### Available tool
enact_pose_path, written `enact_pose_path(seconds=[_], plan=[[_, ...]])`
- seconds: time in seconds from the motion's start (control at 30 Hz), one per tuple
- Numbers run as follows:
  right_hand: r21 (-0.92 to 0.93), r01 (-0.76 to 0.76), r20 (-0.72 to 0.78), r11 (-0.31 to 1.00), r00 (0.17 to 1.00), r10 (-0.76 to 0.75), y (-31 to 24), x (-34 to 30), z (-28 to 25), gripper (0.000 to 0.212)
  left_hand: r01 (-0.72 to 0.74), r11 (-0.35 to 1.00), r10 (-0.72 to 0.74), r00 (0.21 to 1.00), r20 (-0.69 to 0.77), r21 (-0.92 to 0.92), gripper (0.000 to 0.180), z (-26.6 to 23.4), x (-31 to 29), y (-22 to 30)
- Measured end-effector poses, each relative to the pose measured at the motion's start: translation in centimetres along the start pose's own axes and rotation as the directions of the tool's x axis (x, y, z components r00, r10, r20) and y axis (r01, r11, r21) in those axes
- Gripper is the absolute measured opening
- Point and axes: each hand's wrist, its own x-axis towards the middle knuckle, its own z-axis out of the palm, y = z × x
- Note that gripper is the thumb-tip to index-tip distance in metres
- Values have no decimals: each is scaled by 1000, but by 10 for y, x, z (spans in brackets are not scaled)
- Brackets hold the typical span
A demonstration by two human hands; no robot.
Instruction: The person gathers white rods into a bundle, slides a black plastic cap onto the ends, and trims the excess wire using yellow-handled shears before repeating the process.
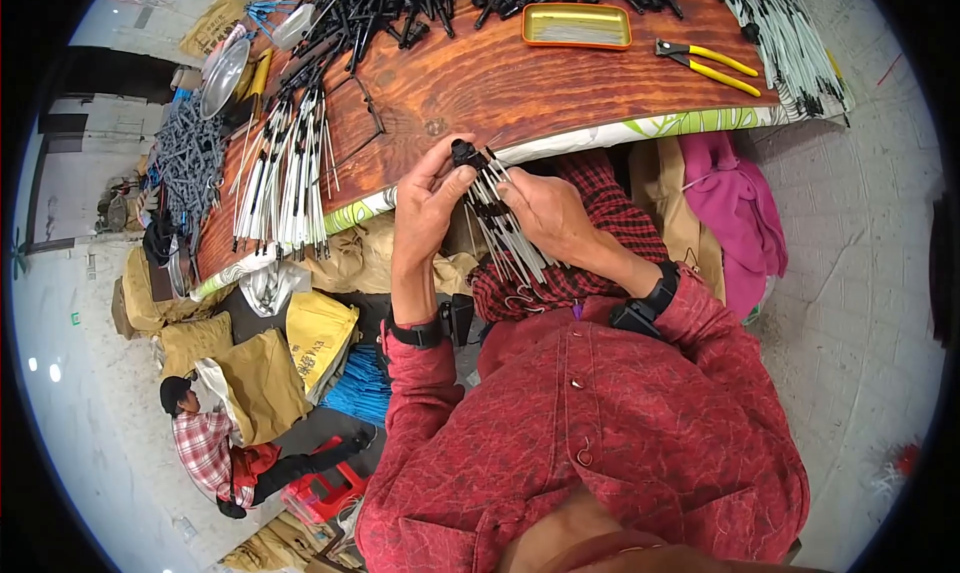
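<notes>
A bundle of thin white rods with black parts [508,237] is held in front of the chest, just beyond the near edge of the wooden table [460,103] and above a red-and-black checked cloth [620,208]. The left hand [428,201] closes thumb and fingers around a black piece [464,154] at its upper end; whether this piece is joined to the rods, one cannot tell. The right hand [552,215] pinches the rods near the top, with no visible gap in the grip. Probably they are held high so that the long ends may hang freely, and the fingertips can work closely together.

The long axis runs from 11 to 5 o'clock: the black end points to 11, the loose ends to 5.

From the bundle, more white rods [292,178] lie toward 10 o'clock, black parts [400,8] toward 11, a yellow tin [576,45] between 12 and 1, and yellow-handled cutters [725,77] at 2, seemingly placed within easy reach.
</notes>
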Motion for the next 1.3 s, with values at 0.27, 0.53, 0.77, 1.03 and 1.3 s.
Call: enact_pose_path(seconds=[0.27, 0.53, 0.77, 1.03, 1.3], plan=[[-10, -9, 1, 1000, 1000, 9, -4, 1, -2, 28, -20, 1000, 20, 1000, 2, -7, 41, 0, 0, 0], [-131, 7, -79, 991, 997, -17, -9, 1, 7, 27, -82, 996, 83, 996, 26, -44, 40, 0, -7, -4], [-171, 36, -79, 985, 996, -50, -9, 0, 7, 26, -105, 994, 105, 992, 62, -2, 40, 3, -6, 1], [-21, 86, -20, 996, 996, -86, -3, 3, 3, 32, -177, 982, 176, 984, 25, 59, 37, 11, -3, -11], [-152, 15, 23, 988, 1000, -12, -11, 6, -3, 32, -165, 981, 165, 986, 4, 105, 34, 18, -3, -10]])
